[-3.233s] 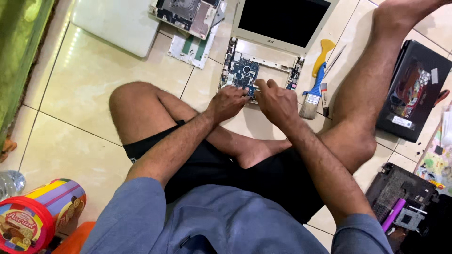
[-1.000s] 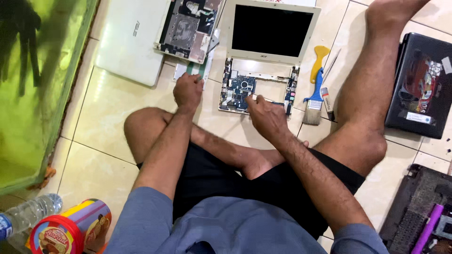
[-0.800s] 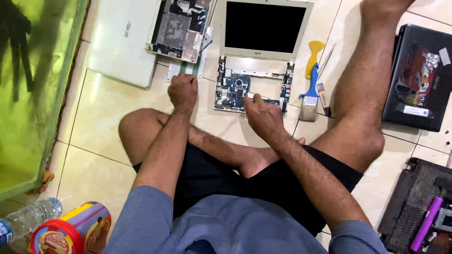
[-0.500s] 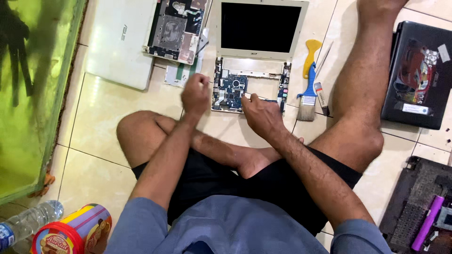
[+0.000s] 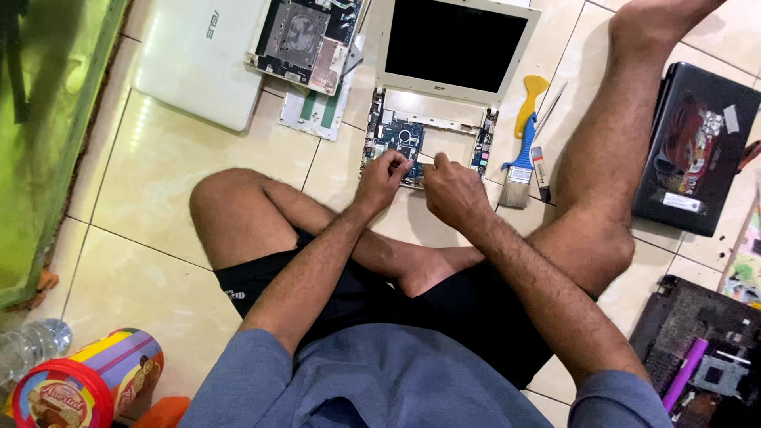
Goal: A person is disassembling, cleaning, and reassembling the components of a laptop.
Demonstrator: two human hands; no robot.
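Observation:
A small white laptop [image 5: 453, 47] lies open on the floor tiles, its base stripped down to a blue circuit board [image 5: 396, 136]. My left hand [image 5: 383, 176] rests on the board's near edge with its fingertips pinched together. Whether they hold anything is too small to see. My right hand [image 5: 452, 190] is just to its right, closed around a thin pale tool [image 5: 425, 156] whose tip points at the board. The two hands almost touch.
A white closed laptop [image 5: 198, 59] and an opened chassis [image 5: 305, 40] lie at the back left. Right of the small laptop lies a blue-handled brush [image 5: 519, 162]. A black laptop [image 5: 697, 147] is at the right, a colourful tin [image 5: 83, 384] at the front left.
My left hand reached out left towards the green-striped panel, then came back to the circuit board beside my right hand. My right hand stayed at the board. The view shifted slightly.

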